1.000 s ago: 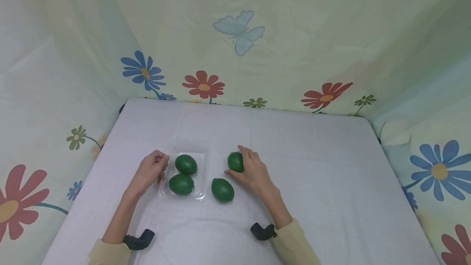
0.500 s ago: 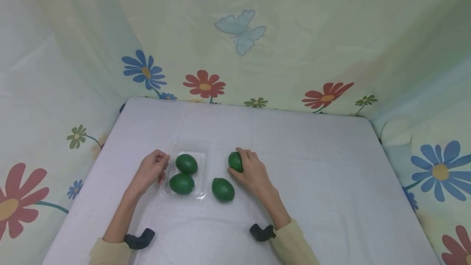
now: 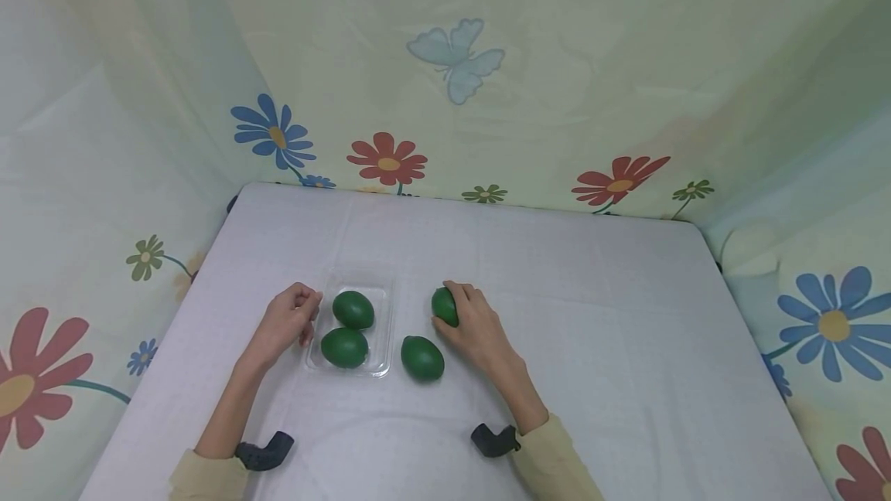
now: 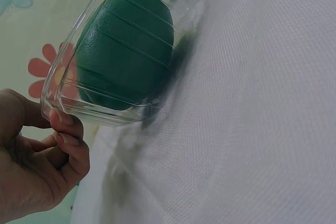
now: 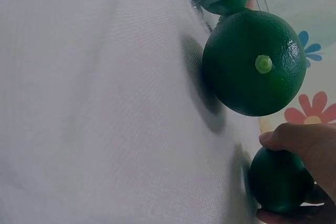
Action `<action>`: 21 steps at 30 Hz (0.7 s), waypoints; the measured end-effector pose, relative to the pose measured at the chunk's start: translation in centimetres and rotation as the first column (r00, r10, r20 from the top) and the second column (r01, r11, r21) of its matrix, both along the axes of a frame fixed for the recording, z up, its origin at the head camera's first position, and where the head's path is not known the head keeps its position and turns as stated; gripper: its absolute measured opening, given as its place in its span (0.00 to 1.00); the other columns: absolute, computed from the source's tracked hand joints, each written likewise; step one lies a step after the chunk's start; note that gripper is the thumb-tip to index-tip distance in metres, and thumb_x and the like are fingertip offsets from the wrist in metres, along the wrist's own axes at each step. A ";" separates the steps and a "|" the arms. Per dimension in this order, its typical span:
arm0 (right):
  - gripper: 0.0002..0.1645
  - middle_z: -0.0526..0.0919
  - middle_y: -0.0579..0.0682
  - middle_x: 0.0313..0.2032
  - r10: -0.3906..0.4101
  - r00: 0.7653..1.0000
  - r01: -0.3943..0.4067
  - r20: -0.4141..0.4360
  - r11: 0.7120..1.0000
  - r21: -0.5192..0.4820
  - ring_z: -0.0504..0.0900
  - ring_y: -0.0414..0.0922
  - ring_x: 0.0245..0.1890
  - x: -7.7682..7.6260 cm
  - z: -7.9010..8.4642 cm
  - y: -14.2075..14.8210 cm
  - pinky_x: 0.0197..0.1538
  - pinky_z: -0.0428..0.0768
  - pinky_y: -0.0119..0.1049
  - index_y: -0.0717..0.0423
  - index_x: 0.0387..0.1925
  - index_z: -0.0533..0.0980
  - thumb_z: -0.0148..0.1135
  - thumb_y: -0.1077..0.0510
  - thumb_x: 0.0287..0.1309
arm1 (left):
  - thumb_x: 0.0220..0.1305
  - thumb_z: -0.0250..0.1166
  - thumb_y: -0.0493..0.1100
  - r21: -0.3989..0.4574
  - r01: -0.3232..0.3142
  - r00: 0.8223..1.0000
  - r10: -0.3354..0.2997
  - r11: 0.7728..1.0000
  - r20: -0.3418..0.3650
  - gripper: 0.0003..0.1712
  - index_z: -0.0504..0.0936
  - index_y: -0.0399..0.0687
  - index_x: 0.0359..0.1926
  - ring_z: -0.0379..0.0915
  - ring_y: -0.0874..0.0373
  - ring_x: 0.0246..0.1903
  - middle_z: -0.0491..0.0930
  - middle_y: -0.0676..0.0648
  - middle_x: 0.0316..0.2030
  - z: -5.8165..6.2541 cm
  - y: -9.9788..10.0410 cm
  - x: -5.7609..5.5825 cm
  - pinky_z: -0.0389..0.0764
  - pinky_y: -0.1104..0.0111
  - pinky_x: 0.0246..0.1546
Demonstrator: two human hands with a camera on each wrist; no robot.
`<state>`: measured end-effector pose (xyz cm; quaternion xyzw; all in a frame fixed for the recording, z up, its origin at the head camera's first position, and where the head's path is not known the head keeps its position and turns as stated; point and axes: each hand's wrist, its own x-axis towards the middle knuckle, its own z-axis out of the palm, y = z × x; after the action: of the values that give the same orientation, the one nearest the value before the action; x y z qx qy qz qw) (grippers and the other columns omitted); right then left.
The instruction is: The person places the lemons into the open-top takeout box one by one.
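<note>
A clear plastic box (image 3: 380,340) holds two green limes, a far one (image 3: 353,310) and a near one (image 3: 344,348). My left hand (image 3: 285,321) pinches the box's left rim between thumb and fingers, as the left wrist view confirms. To the right of the box, my right hand (image 3: 480,332) grips another lime (image 3: 444,307), thumb on one side and fingers on the other; the hand covers its right part. A loose lime (image 3: 421,359) lies between the box and my right hand, large in the right wrist view with its pale stem end showing.
A white cloth covers the table (image 3: 592,346). Behind and beside it hangs a curtain (image 3: 529,83) printed with flowers and a butterfly. Dark wrist devices sit at both cuffs, one on the left (image 3: 264,452) and one on the right (image 3: 494,440).
The right hand's fingers and thumb have closed in around the far loose lime. The left hand, the box and the other limes stay in place.
</note>
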<state>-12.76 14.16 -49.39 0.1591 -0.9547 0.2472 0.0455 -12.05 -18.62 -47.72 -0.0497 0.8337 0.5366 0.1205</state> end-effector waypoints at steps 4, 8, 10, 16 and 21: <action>0.37 0.79 0.62 0.56 -0.001 1.000 0.001 -0.002 1.000 -0.001 0.82 0.55 0.51 0.0 0.0 0.0 0.45 0.86 0.50 0.60 0.66 0.72 0.75 0.53 0.59 | 0.81 0.53 0.46 0.005 0.001 1.000 -0.001 1.000 0.001 0.19 0.71 0.30 0.52 0.71 0.59 0.15 0.75 0.42 0.30 -0.1 0.0 0.0 0.74 0.69 0.19; 0.36 0.79 0.62 0.56 -0.002 1.000 0.002 0.003 1.000 -0.002 0.81 0.55 0.51 0.0 0.0 0.0 0.45 0.86 0.51 0.60 0.66 0.72 0.75 0.54 0.59 | 0.80 0.53 0.46 0.004 -0.001 1.000 0.001 1.000 0.000 0.18 0.71 0.30 0.51 0.71 0.59 0.15 0.75 0.42 0.29 -0.1 0.0 0.0 0.74 0.70 0.19; 0.36 0.79 0.62 0.56 -0.002 1.000 0.002 0.003 1.000 -0.003 0.81 0.55 0.51 0.0 0.0 0.0 0.45 0.86 0.50 0.60 0.66 0.72 0.75 0.54 0.60 | 0.80 0.53 0.46 0.001 -0.003 1.000 0.003 1.000 -0.002 0.18 0.71 0.30 0.51 0.71 0.59 0.15 0.75 0.43 0.29 -0.1 0.0 0.0 0.74 0.70 0.19; 0.36 0.79 0.62 0.56 -0.006 1.000 0.006 0.004 1.000 -0.005 0.82 0.55 0.51 0.1 0.1 0.0 0.46 0.86 0.50 0.59 0.66 0.71 0.75 0.54 0.60 | 0.81 0.53 0.46 -0.004 0.003 1.000 -0.003 1.000 -0.008 0.18 0.71 0.30 0.50 0.71 0.59 0.15 0.75 0.43 0.28 -0.1 0.0 0.0 0.74 0.69 0.19; 0.37 0.79 0.62 0.57 -0.016 1.000 0.016 -0.003 1.000 -0.017 0.82 0.55 0.52 0.5 0.6 0.1 0.46 0.86 0.50 0.59 0.67 0.71 0.75 0.53 0.60 | 0.81 0.52 0.47 -0.013 0.014 1.000 -0.014 1.000 -0.017 0.19 0.71 0.31 0.48 0.71 0.58 0.15 0.74 0.45 0.25 0.0 0.0 0.1 0.74 0.68 0.20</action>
<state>-12.22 14.23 -48.74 0.1515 -0.9538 0.2547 0.0501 -11.98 -18.67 -47.76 -0.0399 0.8384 0.5310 0.1166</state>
